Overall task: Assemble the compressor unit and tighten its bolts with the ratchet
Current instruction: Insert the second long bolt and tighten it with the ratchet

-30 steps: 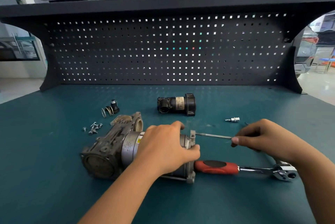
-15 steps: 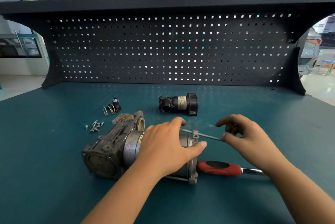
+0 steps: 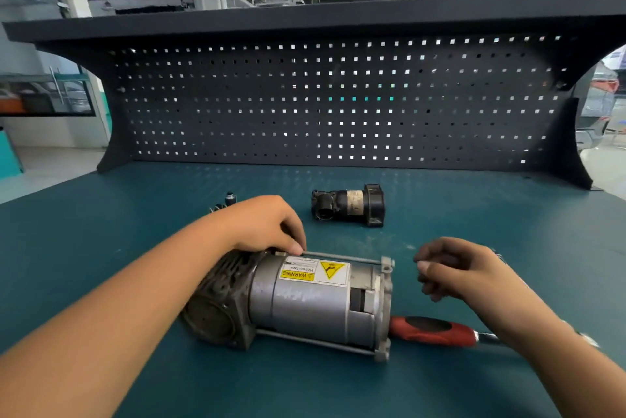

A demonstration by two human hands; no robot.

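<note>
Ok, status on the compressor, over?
Left hand holds compressor, fingertips on upper through-bolt. Right hand curled, apparently empty, beside flange. Ratchet untouched, partly under right forearm.

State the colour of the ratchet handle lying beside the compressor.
The ratchet handle is red with a black inset, best seen in the head view.

Head view, single, wide-angle. Worn at head height, facing forward and down across teal bench (image 3: 101, 231) toward pegboard back panel (image 3: 338, 119). Close range, within arm's reach; compressor unit (image 3: 315, 302) sits low centre; straight edges bow outward.
</note>
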